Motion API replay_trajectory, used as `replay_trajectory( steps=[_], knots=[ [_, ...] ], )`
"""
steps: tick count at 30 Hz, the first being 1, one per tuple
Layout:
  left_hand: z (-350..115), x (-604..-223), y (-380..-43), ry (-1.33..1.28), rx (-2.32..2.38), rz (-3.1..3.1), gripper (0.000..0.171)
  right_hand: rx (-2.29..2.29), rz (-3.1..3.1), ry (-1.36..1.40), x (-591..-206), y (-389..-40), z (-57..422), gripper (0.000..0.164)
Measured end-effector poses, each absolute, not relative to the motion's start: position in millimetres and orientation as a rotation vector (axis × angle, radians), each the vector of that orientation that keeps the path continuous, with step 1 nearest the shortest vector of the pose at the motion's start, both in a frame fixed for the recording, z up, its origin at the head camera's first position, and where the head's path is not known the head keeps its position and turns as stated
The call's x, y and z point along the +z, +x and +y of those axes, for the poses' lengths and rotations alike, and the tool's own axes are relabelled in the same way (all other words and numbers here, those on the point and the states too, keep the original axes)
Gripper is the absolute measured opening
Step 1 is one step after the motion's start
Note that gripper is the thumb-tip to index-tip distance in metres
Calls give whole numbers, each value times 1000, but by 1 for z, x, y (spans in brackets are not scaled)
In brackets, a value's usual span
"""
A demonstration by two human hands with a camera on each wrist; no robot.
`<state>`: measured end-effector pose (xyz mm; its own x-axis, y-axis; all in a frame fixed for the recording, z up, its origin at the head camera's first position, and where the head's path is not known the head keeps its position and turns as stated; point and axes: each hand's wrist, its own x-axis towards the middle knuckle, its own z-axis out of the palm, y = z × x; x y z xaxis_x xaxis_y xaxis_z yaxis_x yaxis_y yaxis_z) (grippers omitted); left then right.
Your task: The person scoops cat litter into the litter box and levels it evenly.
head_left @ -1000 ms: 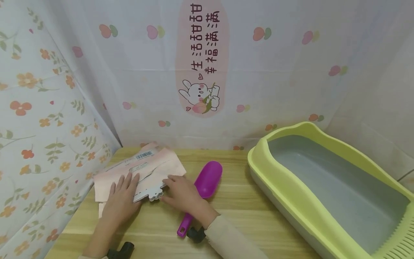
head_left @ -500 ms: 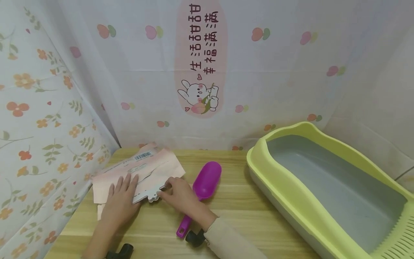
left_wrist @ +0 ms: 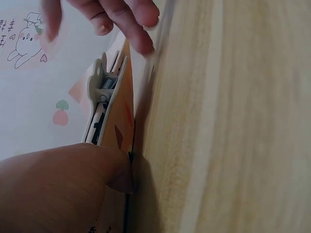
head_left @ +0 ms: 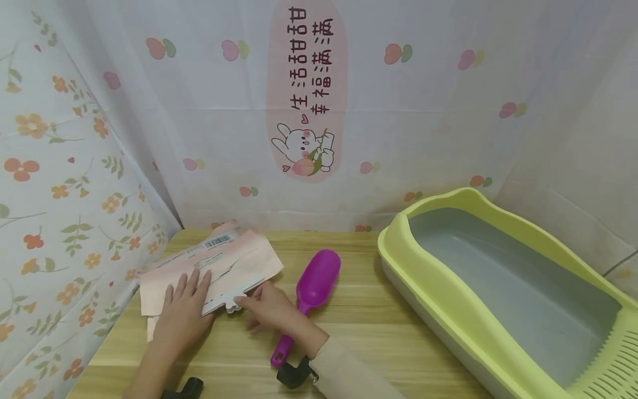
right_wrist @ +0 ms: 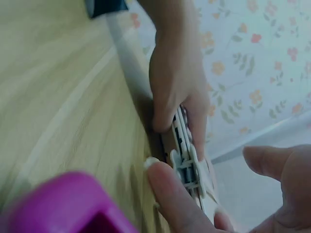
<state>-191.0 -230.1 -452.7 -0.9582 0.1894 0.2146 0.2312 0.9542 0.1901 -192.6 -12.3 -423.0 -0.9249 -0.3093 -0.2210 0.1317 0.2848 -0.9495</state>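
Note:
My left hand (head_left: 183, 317) lies over the lower edge of a pale pink packet (head_left: 244, 257) with a barcode. In the right wrist view its thumb is on one side and its fingers are on the other, pinching the edge. Along that edge runs a long white spring clip (head_left: 233, 303) with a scalloped lever; its coil spring shows in the left wrist view. My right hand (head_left: 278, 311) is beside the lever, thumb and fingers spread apart and holding nothing. A purple scoop (head_left: 319, 277) lies just beyond the right hand, its handle partly behind my wrist.
A large lime-green and grey litter tray (head_left: 423, 260) stands on the right of the wooden table (head_left: 359, 354). A patterned curtain (head_left: 399, 111) hangs behind, and a floral cloth (head_left: 60, 221) closes the left side. Black angled pieces (head_left: 294, 374) sit at both wrists.
My right hand had its thumb and fingers at the clip's end and has drawn slightly away, baring more of the white bar. My left hand keeps its hold. The head view has shifted slightly.

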Motion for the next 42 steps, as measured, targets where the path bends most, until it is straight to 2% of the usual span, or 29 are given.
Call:
replay_trajectory(
  steps=[7,17,24,35,42],
  knots=[
    [-230,-453,-191,-314,-314,-2908,83,-1830,2032,9,-425,-197,-17,53],
    [-230,-455,-191,-310,-285,-2889,80,-1893,1847,-19,-427,-201,-21,44],
    [-231,-453,-190,-305,-281,-2903,84,-1892,1822,13,-432,-203,-27,49],
    [-231,-451,-189,-291,-304,-2928,84,-2060,1730,143,-441,-204,-40,31],
    [-230,-449,-189,-308,-268,-2908,81,-2089,1702,135,-447,-203,-43,32]
  ],
)
